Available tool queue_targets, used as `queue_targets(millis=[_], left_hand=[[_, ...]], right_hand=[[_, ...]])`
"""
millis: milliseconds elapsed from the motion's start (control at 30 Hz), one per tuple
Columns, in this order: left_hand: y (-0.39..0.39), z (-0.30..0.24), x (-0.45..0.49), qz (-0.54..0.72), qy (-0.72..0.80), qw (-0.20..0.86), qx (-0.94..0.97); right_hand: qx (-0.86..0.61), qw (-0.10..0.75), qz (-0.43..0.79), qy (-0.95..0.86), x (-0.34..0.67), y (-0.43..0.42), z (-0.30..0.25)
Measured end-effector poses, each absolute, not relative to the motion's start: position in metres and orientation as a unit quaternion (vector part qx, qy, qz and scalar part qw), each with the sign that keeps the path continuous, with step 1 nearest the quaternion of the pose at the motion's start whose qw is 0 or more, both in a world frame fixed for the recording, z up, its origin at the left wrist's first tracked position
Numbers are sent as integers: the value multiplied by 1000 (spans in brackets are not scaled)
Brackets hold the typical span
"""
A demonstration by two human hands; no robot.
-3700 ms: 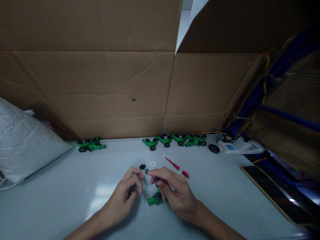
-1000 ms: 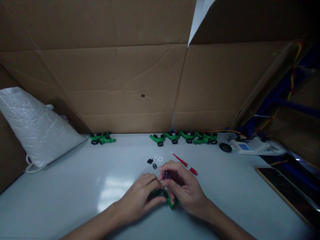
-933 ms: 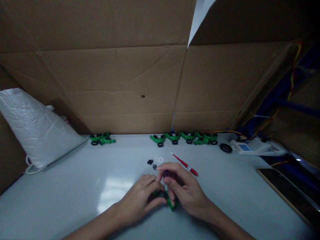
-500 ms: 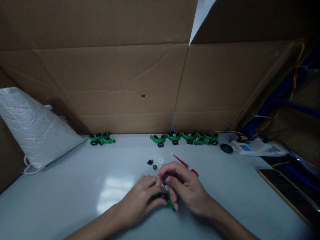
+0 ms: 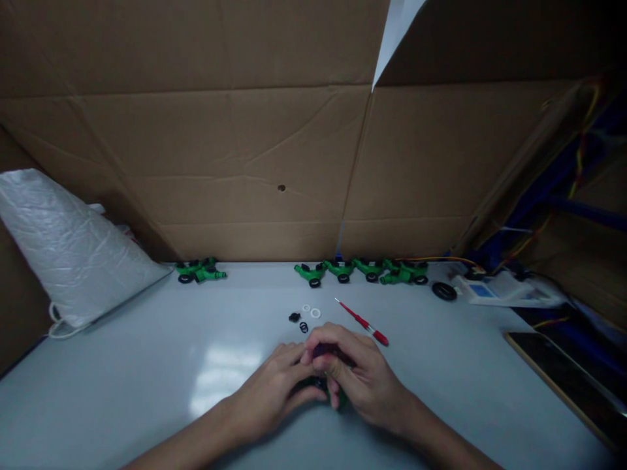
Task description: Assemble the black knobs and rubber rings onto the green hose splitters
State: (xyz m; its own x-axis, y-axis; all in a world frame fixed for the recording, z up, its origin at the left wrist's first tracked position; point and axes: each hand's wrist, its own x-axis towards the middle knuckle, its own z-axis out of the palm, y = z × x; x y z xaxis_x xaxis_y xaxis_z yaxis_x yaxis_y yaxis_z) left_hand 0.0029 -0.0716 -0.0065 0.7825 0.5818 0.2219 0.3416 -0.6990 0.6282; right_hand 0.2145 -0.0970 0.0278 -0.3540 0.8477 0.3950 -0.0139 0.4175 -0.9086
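Near the front middle of the table, my left hand (image 5: 279,382) is closed around a green plastic fitting (image 5: 343,398) with black parts, mostly covered by my fingers. My right hand (image 5: 357,372) grips a dark purple-red handle (image 5: 327,350) right above the fitting, like that of a stubby screwdriver; its lower end is hidden. Both hands touch at the fingertips. Just beyond them lie two white rings (image 5: 316,313), some small black rings (image 5: 304,327) and a small black cap-like part (image 5: 294,317). A red screwdriver (image 5: 362,322) with a thin tip rests beyond my right hand.
Several green fittings (image 5: 309,275) with black rings line the cardboard wall (image 5: 235,150), and more (image 5: 200,271) sit at the left. A white bag (image 5: 73,254) leans left. On the right are a black ring (image 5: 444,291), a white device (image 5: 504,289) and a dark wood-edged panel (image 5: 553,372).
My right hand has turned and dropped slightly, tilting the dark handle toward lying flat and covering more of the green fitting. My left hand stays in place.
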Motion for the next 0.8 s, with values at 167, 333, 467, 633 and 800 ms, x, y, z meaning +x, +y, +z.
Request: queue_targets(millis=[167, 333, 467, 633, 800], left_hand=[[-72, -11, 2, 222, 262, 277, 897], [-71, -12, 2, 226, 262, 267, 900], [-70, -8, 2, 209, 264, 261, 904], [-70, -2, 2, 181, 283, 243, 910], [-65, 5, -2, 171, 283, 226, 916]], right_hand=[[-335, 524, 319, -715, 212, -93, 24], [-336, 519, 368, -694, 212, -90, 21], [-323, 481, 484, -656, 214, -91, 21], [-321, 483, 519, -628, 221, -89, 29], [-323, 589, 453, -587, 236, -82, 49]])
